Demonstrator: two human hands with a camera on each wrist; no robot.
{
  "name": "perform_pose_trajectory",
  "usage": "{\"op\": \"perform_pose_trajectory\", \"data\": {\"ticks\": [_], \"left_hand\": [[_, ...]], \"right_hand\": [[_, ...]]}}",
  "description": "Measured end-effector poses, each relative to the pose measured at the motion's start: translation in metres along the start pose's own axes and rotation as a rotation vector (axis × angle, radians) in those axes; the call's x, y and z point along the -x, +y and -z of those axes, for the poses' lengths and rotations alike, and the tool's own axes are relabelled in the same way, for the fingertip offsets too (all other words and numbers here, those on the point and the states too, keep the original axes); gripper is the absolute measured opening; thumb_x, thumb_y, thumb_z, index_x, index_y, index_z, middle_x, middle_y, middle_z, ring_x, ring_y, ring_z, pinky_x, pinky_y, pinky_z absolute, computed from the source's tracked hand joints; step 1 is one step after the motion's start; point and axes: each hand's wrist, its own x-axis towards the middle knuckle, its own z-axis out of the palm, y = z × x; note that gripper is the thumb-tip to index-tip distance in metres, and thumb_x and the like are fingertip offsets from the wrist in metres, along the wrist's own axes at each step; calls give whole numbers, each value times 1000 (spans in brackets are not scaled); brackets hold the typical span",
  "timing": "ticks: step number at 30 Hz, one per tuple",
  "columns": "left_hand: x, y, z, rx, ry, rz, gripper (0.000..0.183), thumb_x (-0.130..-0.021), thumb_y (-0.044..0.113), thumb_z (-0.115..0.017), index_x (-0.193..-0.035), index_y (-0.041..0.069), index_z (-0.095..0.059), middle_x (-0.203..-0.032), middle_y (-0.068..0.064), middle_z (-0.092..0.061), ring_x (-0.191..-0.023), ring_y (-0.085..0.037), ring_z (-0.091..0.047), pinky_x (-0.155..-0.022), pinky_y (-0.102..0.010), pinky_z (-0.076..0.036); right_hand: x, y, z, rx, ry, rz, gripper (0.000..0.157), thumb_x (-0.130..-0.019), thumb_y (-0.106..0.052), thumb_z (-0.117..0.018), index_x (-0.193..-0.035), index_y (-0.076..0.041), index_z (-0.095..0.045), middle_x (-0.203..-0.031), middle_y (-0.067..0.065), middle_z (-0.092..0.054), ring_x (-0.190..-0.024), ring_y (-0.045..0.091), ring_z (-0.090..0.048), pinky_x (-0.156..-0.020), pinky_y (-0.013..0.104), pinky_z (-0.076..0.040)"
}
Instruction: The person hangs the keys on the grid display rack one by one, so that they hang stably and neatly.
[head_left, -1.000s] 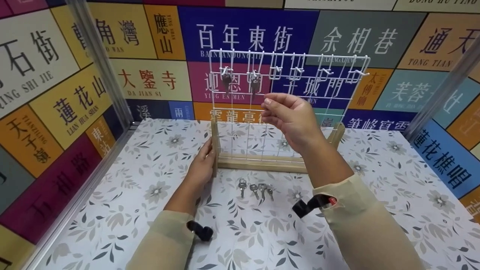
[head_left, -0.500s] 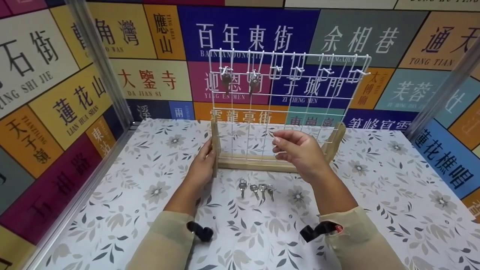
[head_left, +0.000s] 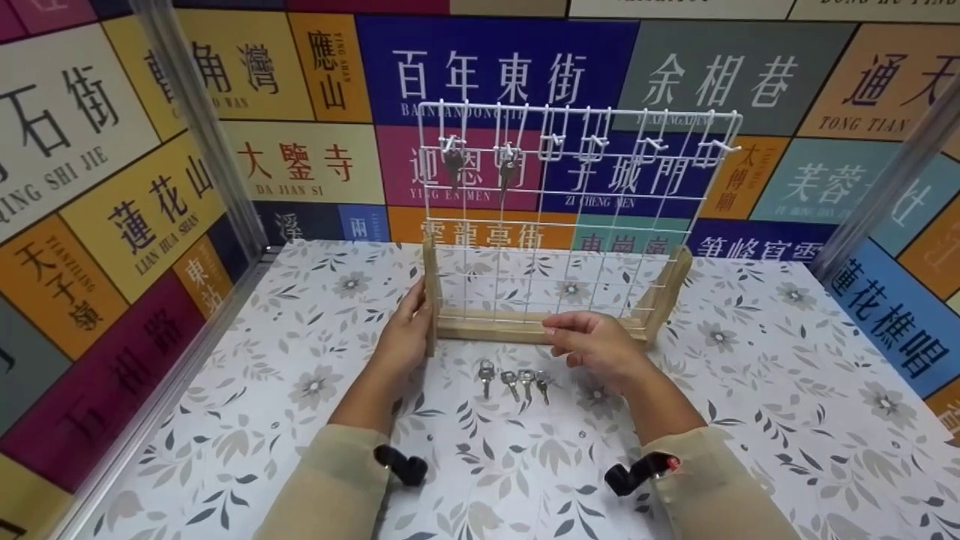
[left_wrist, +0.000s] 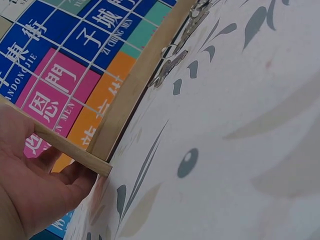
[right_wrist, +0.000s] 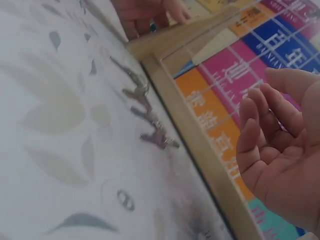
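Note:
A white wire grid rack (head_left: 574,109) stands upright on a wooden base (head_left: 487,331) with a wooden post at each end. My left hand (head_left: 405,330) grips the left post (left_wrist: 75,150), thumb on one side and fingers on the other in the left wrist view. Several small silver keys (head_left: 486,377) lie in a row on the table before the base. One key (head_left: 454,161) hangs from the leftmost hook, another key (head_left: 509,166) from the second hook. My right hand (head_left: 592,349), fingers loosely bent and holding nothing, hovers just right of the loose keys.
More white hooks (head_left: 595,145) run along the right part of the grid, carrying nothing. A floral cloth (head_left: 300,465) covers the table. Behind stands a wall of coloured sign panels (head_left: 495,45), with metal posts (head_left: 202,127) at the sides.
My right hand has come down from the middle of the grid to near the loose keys. My left hand has stayed on the post; the keys have not moved.

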Motion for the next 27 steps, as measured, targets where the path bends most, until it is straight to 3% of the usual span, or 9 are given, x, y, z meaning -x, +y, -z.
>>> {"op": "perform_pose_trajectory", "data": {"ticks": [5, 12, 16, 19, 23, 27], "left_hand": [[1, -1, 0, -1, 4, 7, 51, -114, 51, -44, -162, 60, -29, -176, 14, -31, -164, -23, -30, -135, -52, -25], [2, 1, 0, -29, 1, 7, 49, -114, 53, -43, -159, 65, -28, -177, 15, -30, -166, -23, -27, -136, -52, -23], [1, 1, 0, -22, 0, 19, 48, -113, 54, -43, -157, 68, -29, -176, 17, -30, -165, -22, -28, -135, -53, -24], [1, 1, 0, -14, -2, 10, 49, -114, 51, -42, -159, 65, -29, -176, 15, -30, -165, -23, -28, -135, -54, -24], [0, 0, -1, -11, 2, 0, 50, -115, 47, -42, -162, 60, -29, -177, 14, -30, -166, -22, -26, -136, -53, -22], [0, 2, -1, -11, 5, 7, 50, -115, 48, -43, -161, 62, -29, -177, 15, -30, -166, -20, -25, -136, -52, -23]], "right_hand": [[-4, 19, 3, 90, -36, -67, 41, -98, -24, -79, -131, -1, -73, -101, -5, -79, -88, 15, -73, -76, 28, -58], [-5, 28, 4, 202, -72, -136, 35, -97, -21, -79, -128, -5, -75, -86, 1, -74, -66, 13, -61, -58, 26, -49], [-5, 28, 4, 335, -118, -125, 34, -95, -23, -82, -125, -8, -77, -88, -1, -74, -63, 12, -57, -56, 26, -46], [-4, 25, 3, 419, -156, -93, 34, -93, -22, -84, -124, -9, -78, -96, -2, -75, -70, 11, -58, -61, 25, -47], [-3, 22, 1, 475, -178, -84, 32, -91, -19, -85, -121, -10, -79, -98, -2, -75, -75, 10, -58, -63, 24, -47], [-4, 21, -2, 504, -171, -100, 26, -90, -17, -86, -116, -13, -80, -92, -4, -71, -71, 9, -56, -60, 23, -45]]}}
